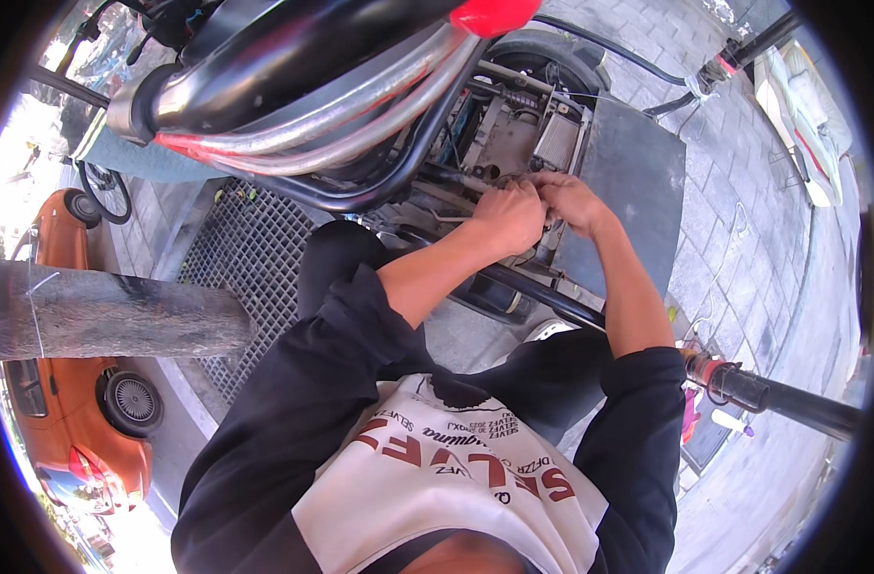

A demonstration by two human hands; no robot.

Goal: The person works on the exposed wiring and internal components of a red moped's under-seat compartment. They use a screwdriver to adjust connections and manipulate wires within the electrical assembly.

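My left hand (515, 219) is closed, knuckles up, over the metal frame (465, 182) of a vehicle with its inner parts bare. Close against it, my right hand (573, 203) is bent with its fingers pinched together. Both sets of fingertips meet at one spot on the frame, and whatever they grip is hidden. A thin bent metal rod (446, 218) sticks out to the left of my left hand. Just beyond my hands lies an open bay (502, 143) with a finned metal box (558, 143). A flat grey panel (638, 182) adjoins it on the right.
A thick black bar (303, 67) and clear tubes (331, 143) loom at upper left. A black tube (552, 298) crosses below my forearms. At left are a tree trunk (121, 311), a ground grate (236, 249) and an orange car (68, 450). Paving (733, 258) stretches to the right.
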